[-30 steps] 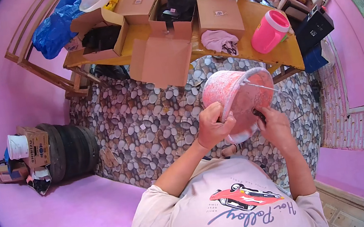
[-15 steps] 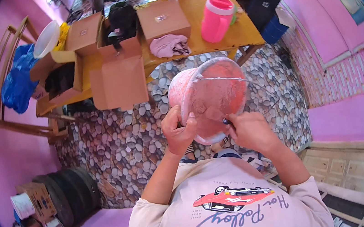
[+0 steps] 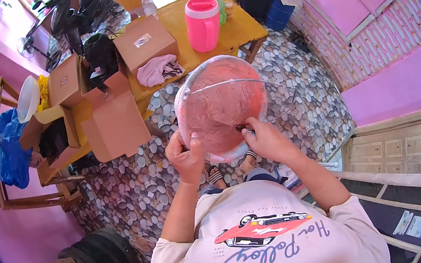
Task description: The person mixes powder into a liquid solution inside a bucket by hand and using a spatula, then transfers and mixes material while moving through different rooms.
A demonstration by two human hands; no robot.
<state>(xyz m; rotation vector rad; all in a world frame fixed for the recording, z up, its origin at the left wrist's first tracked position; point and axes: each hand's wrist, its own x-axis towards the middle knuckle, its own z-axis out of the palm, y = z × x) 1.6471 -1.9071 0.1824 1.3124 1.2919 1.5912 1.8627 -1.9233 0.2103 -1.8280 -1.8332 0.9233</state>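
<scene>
A pink bucket [image 3: 220,106], streaked with whitish residue, is tilted so its mouth faces me. Reddish-brown, mortar-like residue coats its inside, and a thin wire handle [image 3: 230,82] spans the mouth. My left hand [image 3: 186,156] grips the near left rim, thumb on the inside and fingers behind the wall. At the near right part of the mouth, my right hand [image 3: 264,139] is closed around a dark-handled tool [image 3: 242,127] that reaches inside. Its working end blends into the residue, so its shape is hard to make out.
Ahead stands a yellow table [image 3: 176,32] bearing cardboard boxes [image 3: 145,41], a crumpled cloth [image 3: 159,70] and a pink jug [image 3: 203,23]. Stacked tyres [image 3: 103,262] stand at lower left. A wooden-framed rack [image 3: 406,201] is close on my right. Pebble-patterned flooring [image 3: 164,105] lies below.
The view has swung rightward. The bucket has turned so more of its inside faces me. Both hands keep their hold, and the tool's end is harder to see now.
</scene>
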